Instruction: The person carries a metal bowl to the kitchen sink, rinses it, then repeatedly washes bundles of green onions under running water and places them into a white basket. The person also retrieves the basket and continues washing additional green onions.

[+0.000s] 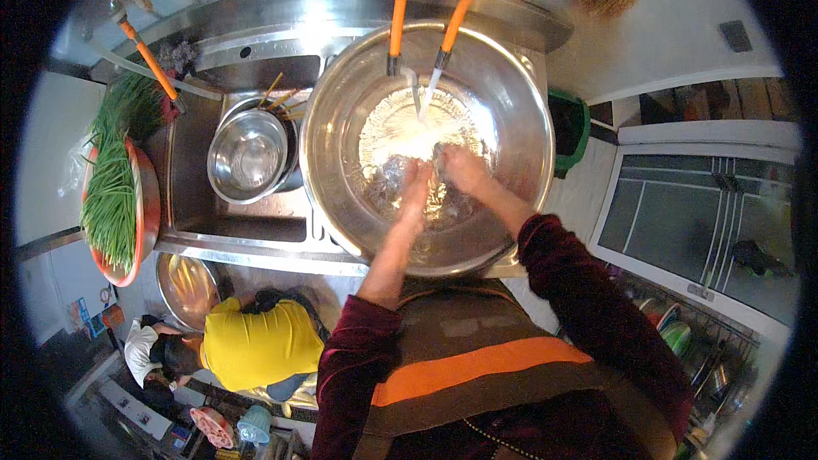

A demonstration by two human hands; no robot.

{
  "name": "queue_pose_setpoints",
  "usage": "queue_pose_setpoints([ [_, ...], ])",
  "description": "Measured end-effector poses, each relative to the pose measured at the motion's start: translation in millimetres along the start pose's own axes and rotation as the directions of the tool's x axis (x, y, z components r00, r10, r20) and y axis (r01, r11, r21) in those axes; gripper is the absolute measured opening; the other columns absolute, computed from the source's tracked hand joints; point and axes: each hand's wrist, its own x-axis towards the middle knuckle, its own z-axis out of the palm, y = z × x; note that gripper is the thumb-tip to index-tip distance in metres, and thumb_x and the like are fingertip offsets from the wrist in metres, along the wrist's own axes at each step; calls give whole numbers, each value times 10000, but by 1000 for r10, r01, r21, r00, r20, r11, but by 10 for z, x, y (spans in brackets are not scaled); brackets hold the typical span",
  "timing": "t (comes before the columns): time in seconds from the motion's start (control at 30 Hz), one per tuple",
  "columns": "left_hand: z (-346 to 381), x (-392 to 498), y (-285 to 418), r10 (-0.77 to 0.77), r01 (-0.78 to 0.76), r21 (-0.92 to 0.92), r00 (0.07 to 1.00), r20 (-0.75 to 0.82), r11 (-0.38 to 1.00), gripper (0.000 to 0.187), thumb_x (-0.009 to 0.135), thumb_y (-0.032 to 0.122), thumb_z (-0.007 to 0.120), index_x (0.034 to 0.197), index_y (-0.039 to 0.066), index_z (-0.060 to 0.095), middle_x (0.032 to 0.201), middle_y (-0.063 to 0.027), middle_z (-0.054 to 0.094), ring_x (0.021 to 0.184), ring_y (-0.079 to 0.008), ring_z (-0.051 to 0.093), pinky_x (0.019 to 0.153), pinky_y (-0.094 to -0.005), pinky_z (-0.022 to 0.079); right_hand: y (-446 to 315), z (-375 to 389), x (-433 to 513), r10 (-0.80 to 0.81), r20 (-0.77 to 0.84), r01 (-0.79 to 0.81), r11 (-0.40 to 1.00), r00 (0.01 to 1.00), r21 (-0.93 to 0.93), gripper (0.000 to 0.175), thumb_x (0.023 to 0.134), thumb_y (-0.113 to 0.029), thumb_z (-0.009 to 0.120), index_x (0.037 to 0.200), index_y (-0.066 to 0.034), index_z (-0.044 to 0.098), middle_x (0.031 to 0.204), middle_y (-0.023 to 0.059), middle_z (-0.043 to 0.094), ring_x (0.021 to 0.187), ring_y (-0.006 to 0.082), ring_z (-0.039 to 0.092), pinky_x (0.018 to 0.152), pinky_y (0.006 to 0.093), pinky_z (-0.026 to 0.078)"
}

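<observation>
A large round stainless steel basin (339, 204) stands before me with shallow water (390, 115) in it. Two orange hoses (401, 6) hang over its far rim, and water runs from at least one. Inside the basin, my left hand (416, 188) reaches down at the water, fingers roughly straight. Close beside it on the right is my right hand (463, 166), its fingers bent near a small greyish thing that glare and blur make hard to tell. Whether either hand grips anything is unclear.
Left of the basin, stacked steel bowls (248, 156) and several thin sticks sit in a sink (192, 172). Long green leaves fill a red basin (150, 204) farther left. Two people (262, 345) work at another basin (166, 281) at lower left. A green bin (578, 134) stands at right.
</observation>
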Motion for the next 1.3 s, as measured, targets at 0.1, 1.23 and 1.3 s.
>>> queue_pose_setpoints([
  [0.1, -397, -436, 580, 646, -434, 771, 762, 38, 467, 466, 842, 126, 642, 1271, 25, 494, 1272, -142, 496, 1196, -335, 444, 1008, -444, 374, 254, -88, -259, 241, 250, -169, 945, 938, -280, 161, 836, -131, 543, 860, -32, 667, 922, 165, 650, 884, 289, 634, 744, 379, 536],
  [1.23, -823, -1123, 962, 380, -414, -63, 878, -290, 908, 503, 860, -38, 569, 1334, 38, 419, 1209, -85, 556, 1081, -175, 526, 965, -316, 395, -1285, 135, -220, -314, 751, 483, 876, 581, -7, 145, 773, -86, 562, 734, 7, 666, 789, 198, 670, 693, 327, 648, 628, 418, 519],
  [1.3, -819, -1145, 974, 365, -395, -38, 879, -307, 918, 474, 877, -9, 564, 1327, 33, 421, 1206, -81, 554, 1081, -167, 517, 963, -312, 390, -1621, -133, 413, -802, 353, 642, 597, 482, 481, 146, 775, -86, 566, 727, 14, 660, 763, 200, 661, 693, 342, 639, 622, 425, 510],
])
